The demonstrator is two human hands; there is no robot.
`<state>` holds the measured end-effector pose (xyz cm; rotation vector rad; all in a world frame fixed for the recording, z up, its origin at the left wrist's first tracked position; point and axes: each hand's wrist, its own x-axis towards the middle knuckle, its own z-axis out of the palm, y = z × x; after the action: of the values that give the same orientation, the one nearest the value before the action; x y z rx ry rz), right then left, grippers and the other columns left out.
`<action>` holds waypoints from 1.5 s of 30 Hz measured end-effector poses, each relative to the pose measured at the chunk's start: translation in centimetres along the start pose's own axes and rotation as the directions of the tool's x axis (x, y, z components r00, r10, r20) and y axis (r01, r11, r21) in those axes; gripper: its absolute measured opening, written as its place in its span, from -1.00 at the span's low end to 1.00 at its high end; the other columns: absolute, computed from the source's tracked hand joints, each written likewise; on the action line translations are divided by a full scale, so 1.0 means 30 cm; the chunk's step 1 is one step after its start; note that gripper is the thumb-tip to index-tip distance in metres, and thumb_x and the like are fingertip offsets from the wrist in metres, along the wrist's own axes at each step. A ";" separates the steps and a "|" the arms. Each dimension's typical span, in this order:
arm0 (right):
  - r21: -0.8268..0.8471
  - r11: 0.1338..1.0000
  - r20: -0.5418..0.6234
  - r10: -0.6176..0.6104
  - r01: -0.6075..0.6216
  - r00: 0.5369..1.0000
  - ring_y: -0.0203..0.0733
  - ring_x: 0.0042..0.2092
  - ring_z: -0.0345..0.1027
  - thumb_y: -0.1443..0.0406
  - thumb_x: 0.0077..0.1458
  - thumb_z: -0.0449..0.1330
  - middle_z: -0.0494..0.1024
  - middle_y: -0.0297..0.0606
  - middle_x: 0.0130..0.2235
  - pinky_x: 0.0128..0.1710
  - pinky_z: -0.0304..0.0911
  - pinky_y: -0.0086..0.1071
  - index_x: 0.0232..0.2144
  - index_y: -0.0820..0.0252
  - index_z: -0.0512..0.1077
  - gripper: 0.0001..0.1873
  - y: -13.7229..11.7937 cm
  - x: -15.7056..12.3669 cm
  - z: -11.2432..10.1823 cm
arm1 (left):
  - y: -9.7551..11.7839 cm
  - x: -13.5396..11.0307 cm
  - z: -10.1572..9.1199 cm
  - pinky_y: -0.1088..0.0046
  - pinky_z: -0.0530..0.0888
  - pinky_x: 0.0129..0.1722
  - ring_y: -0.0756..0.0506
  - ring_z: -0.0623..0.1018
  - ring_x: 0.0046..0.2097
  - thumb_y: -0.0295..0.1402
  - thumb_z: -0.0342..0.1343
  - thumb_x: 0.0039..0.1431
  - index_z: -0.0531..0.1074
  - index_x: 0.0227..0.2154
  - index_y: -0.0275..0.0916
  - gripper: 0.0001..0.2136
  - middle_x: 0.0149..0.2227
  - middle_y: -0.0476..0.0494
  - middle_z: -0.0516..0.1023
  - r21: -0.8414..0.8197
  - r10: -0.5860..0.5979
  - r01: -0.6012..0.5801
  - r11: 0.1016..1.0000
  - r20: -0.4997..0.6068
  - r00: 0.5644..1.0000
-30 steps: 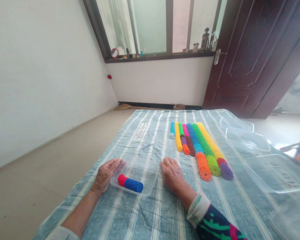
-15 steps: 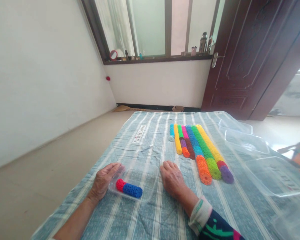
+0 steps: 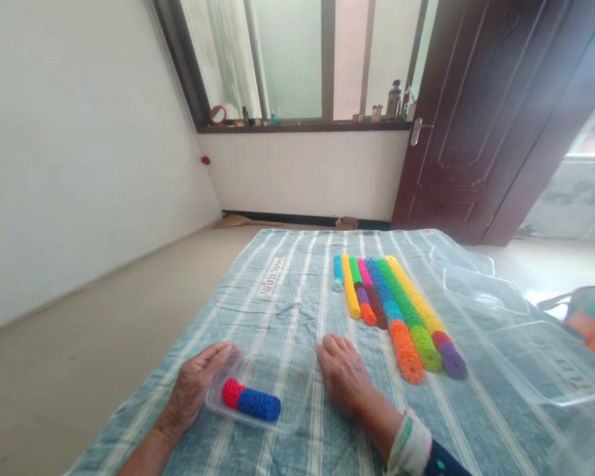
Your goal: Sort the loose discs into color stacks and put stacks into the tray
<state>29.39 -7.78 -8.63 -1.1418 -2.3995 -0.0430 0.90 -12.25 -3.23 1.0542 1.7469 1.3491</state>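
A small clear plastic tray [image 3: 297,362] lies on the striped cloth in front of me. Inside it is a short roll of stacked discs [image 3: 251,402], red at its left end and blue along the rest. My left hand [image 3: 197,390] rests against the tray's left side with the fingers stretched along the rim. On the other side, my right hand [image 3: 344,375] lies palm down on the cloth, touching the tray's right edge. Neither hand holds anything.
Several long rolls of coloured discs [image 3: 396,311] lie side by side beyond my right hand. Larger clear plastic tubs [image 3: 480,291] stand along the right of the blue striped cloth [image 3: 277,291]. Bare floor lies to the left, and a dark door [image 3: 476,119] stands at the back.
Only the camera view has shifted a little, so the hands and tray sit lower in the picture. Both hands stay beside the tray.
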 end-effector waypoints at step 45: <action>0.103 0.995 -0.027 0.020 -0.017 0.999 -0.07 -0.10 0.25 0.51 0.17 0.09 0.44 -0.20 -0.21 -0.06 0.24 -0.23 -0.32 0.17 0.42 -0.82 0.003 -0.020 0.006 | -0.022 0.015 -0.009 0.43 0.58 -0.17 -0.18 0.65 -0.20 0.02 0.20 0.00 0.57 -0.31 -0.17 -0.64 -0.25 -0.11 0.70 0.203 0.043 -0.073 0.977 0.148 0.988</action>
<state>29.71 -8.13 -9.06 -1.1085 -2.3377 0.0690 0.34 -12.04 -3.83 1.2928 1.7895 1.1123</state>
